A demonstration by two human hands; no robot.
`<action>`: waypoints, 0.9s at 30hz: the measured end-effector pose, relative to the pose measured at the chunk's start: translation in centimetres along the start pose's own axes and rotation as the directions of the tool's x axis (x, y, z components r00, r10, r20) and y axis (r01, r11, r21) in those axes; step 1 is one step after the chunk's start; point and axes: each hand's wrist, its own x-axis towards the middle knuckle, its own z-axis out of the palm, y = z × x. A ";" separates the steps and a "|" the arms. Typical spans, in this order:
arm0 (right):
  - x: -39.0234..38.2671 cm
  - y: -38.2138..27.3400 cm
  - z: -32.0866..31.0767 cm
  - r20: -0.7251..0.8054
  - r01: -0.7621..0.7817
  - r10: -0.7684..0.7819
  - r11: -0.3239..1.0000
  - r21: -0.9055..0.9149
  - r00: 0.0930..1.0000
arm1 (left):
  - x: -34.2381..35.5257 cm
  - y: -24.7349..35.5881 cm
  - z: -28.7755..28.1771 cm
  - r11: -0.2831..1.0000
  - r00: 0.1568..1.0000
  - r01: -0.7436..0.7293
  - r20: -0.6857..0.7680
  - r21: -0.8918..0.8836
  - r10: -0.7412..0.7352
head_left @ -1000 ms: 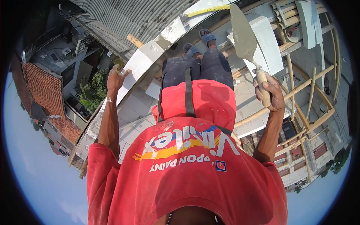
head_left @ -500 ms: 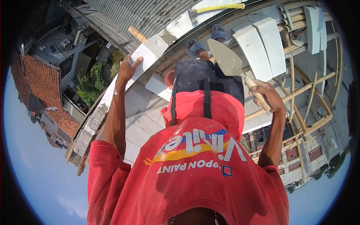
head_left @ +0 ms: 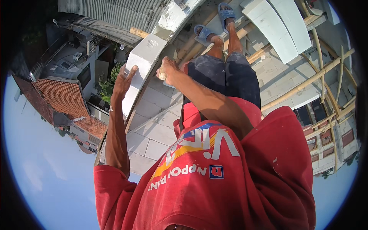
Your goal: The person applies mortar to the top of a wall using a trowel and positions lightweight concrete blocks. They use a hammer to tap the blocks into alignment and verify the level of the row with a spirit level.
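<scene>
My left hand (head_left: 126,78) grips the outer edge of a long white block (head_left: 143,54) lying along the ledge at upper middle left, thumb on its face and fingers over the side. Beside the block's inner edge, my right hand (head_left: 170,71) is closed on the wooden handle (head_left: 163,75) of a trowel, which now points toward the camera; the blade is mostly hidden behind the hand. My right forearm crosses in front of my legs.
Past the ledge at left, tiled roofs (head_left: 63,97) and a yard lie far below. A corrugated roof (head_left: 111,11) is at the top. At right are loose white panels (head_left: 276,30), bamboo scaffold poles (head_left: 295,92) and a drop toward buildings. My sandalled feet (head_left: 226,15) stand among poles.
My right hand has swung left across my body with the trowel, from the right side to the block, turning the blade out of view. My left hand stays on the block.
</scene>
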 end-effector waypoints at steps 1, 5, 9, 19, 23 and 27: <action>-0.4 -0.1 0.2 0.003 -0.007 0.007 1.000 0.009 1.000 | 0.0 -0.6 -0.2 0.998 0.998 0.048 0.028 -0.030 -0.048; -1.8 -1.2 -1.5 0.144 0.116 -0.109 0.992 -0.043 0.984 | 0.4 -2.0 -0.8 0.999 0.997 0.045 0.055 0.029 -0.047; -2.5 -3.0 -3.4 0.263 0.159 -0.170 0.985 0.060 0.950 | 0.4 -0.9 -0.4 0.995 0.998 0.043 0.036 0.085 -0.047; -9.1 -10.3 -9.5 0.239 0.223 -0.161 0.941 -0.257 0.957 | 0.0 -1.8 0.2 0.995 0.998 -0.056 -0.048 -0.086 0.052; -14.4 -14.2 -11.2 0.202 0.345 -0.280 0.791 -0.506 0.939 | 0.3 -2.2 0.6 0.989 0.996 -0.065 -0.064 -0.132 0.057; -17.2 -15.8 -11.7 0.145 0.343 -0.334 0.673 -0.655 0.931 | 1.1 -3.3 1.3 0.991 0.982 -0.127 -0.146 -0.031 0.121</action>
